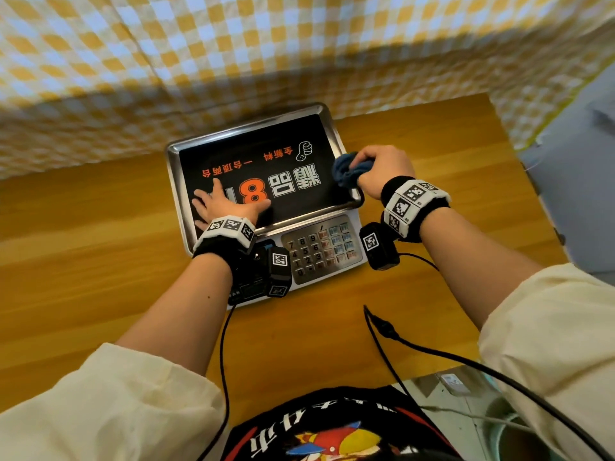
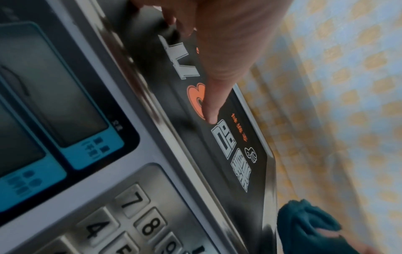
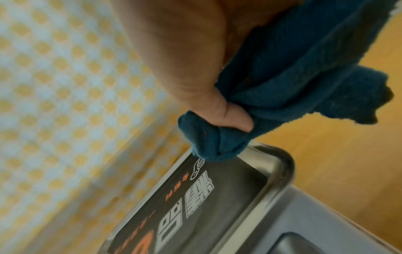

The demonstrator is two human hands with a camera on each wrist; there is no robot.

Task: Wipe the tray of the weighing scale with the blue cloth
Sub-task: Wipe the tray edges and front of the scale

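The weighing scale stands on a wooden table, its steel tray (image 1: 173, 151) covered by a black printed sheet with an orange 8. My left hand (image 1: 223, 204) lies flat on the tray's near left part, fingers spread, thumb (image 2: 211, 110) pressed on the sheet. My right hand (image 1: 382, 168) grips the bunched blue cloth (image 1: 347, 171) at the tray's right edge. In the right wrist view the cloth (image 3: 282, 82) hangs from my fist and its lower end touches the tray's rim (image 3: 280, 163). The cloth (image 2: 304, 226) also shows at the lower right of the left wrist view.
The scale's keypad (image 1: 319, 247) and blue-framed display (image 2: 65, 120) face me below the tray. A yellow and white checked cloth (image 1: 233, 51) hangs close behind the scale. Black cables (image 1: 382, 327) run from my wrists across the wooden table (image 1: 83, 261). Grey floor (image 1: 572, 144) lies to the right.
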